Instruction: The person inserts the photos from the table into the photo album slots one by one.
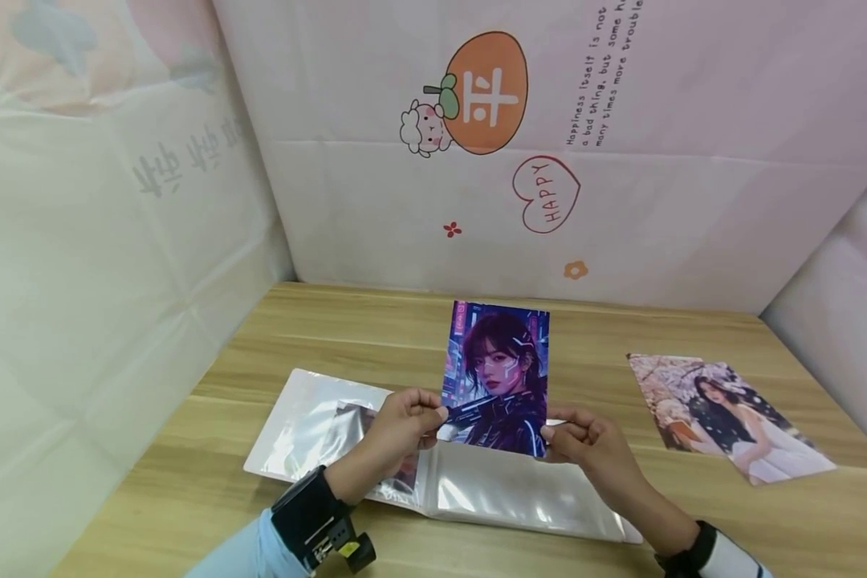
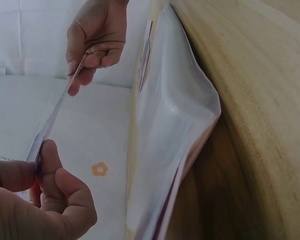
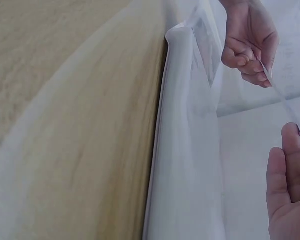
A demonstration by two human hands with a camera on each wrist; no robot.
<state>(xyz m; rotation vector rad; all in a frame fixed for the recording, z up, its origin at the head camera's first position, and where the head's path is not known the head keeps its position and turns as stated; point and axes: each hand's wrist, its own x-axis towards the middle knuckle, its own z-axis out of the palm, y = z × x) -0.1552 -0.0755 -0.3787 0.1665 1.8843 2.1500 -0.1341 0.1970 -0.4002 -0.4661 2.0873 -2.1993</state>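
Observation:
A glossy photo card (image 1: 497, 377) with a purple and blue neon portrait is held upright, facing me. My left hand (image 1: 405, 425) pinches its lower left edge between thumb and fingers, and my right hand (image 1: 596, 449) pinches the lower right edge. Beneath it an open photo album (image 1: 527, 490) with clear, shiny pockets lies on the table. A dark picture (image 1: 407, 474) shows in the left page, partly covered by my left hand and wrist. Seen edge-on in the left wrist view, the thin card (image 2: 55, 115) stretches between both hands, apart from the album (image 2: 185, 100).
To the right on the wooden table (image 1: 376, 329) lie overlapping photos (image 1: 751, 425) of a person in white among pale blossoms. A printed cloth (image 1: 376, 209) hangs behind the table, and pale cloth (image 1: 79, 321) walls off the left side.

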